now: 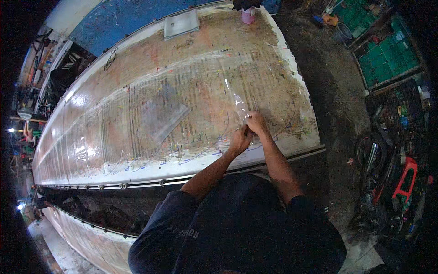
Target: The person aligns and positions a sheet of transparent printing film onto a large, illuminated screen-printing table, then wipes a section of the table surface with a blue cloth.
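A long worktable fills most of the view, its brown top full of stains, scratches and small colored marks, with a white border. Past the table's far edge is a blue panel. Off the table's right side are green panels, a gray bucket and a red frame. A 2nd table lies off the table's near left side.

The 2 hands are close together over the table, near its right end. The right hand is curled and pinches the near end of a shiny clear plastic strip, which runs from there toward the table's far edge. The left hand is curled just beside it; I cannot tell what its fingers hold. Another clear plastic sheet lies flat near the table's middle.

Folded plastic sits by the table's far edge, and a pink cup by its far right corner. A metal rail runs along the table's near edge. Dark floor stretches along its right edge.
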A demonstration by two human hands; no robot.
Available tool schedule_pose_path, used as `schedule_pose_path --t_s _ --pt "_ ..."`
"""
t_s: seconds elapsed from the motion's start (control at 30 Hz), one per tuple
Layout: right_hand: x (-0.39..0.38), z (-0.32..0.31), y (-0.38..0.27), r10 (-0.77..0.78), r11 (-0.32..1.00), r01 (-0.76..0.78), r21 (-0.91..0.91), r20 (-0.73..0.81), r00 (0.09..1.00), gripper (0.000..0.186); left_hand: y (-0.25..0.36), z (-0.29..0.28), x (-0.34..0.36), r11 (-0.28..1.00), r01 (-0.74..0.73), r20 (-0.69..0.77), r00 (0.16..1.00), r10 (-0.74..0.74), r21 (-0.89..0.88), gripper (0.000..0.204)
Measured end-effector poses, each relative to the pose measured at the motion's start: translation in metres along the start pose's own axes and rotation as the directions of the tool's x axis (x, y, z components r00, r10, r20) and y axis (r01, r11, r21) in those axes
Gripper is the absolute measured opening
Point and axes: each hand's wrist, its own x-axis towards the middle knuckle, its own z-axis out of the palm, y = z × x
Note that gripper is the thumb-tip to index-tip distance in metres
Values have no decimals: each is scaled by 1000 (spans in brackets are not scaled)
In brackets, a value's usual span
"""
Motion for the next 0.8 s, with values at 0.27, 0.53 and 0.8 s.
schedule_pose_path --t_s 0.27,0.53,0.8 --pt "4 5 31 37 999 -36 11 -223 974 26 -56 -21 66 997 -74 -333 940 78 24 22" --pt "1 4 62 -80 995 90 41 -215 973 16 -30 -9 96 964 -194 -414 874 254 182 14" --pt "13 7 46 -182 974 172 -146 -57 982 11 -93 2 114 967 -29 -423 902 -83 -252 11"
